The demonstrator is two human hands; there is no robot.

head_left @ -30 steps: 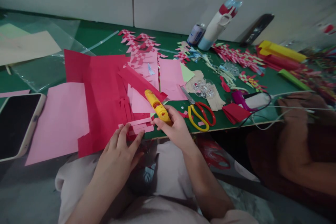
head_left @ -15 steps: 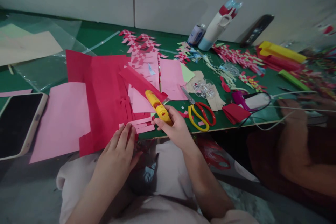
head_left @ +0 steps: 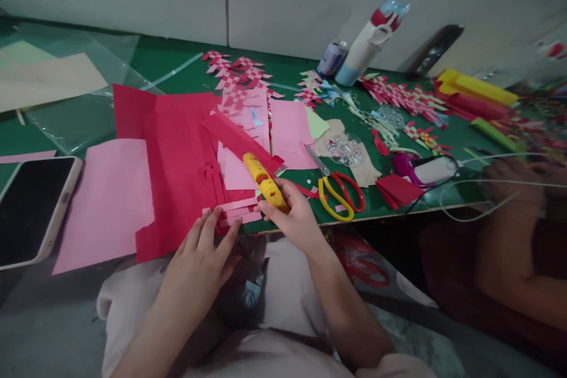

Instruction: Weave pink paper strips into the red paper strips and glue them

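My right hand (head_left: 295,212) is closed around a narrow yellow plastic tool (head_left: 259,176) with reddish cut-outs in its body; its exact kind I cannot make out. Several pink paper strips (head_left: 241,205) lie at the table's front edge, with the thumb of that hand near their right ends. My left hand (head_left: 199,254) rests with fingers stretched out and apart on the strips' left ends and on a large red paper sheet (head_left: 177,159). A folded red paper strip (head_left: 237,139) lies just beyond the tool.
Scissors (head_left: 339,189) lie right of my hand. A phone (head_left: 38,207) and pink paper (head_left: 108,195) are at left. Woven paper pieces (head_left: 237,74), a bottle (head_left: 365,50) and a can (head_left: 332,59) stand or lie behind. Another person's arm (head_left: 509,236) is at right.
My left index finger has spread away from the other fingers, to the right over the pink strips. The yellow tool has shifted very slightly left. The other person's hand has moved slightly right.
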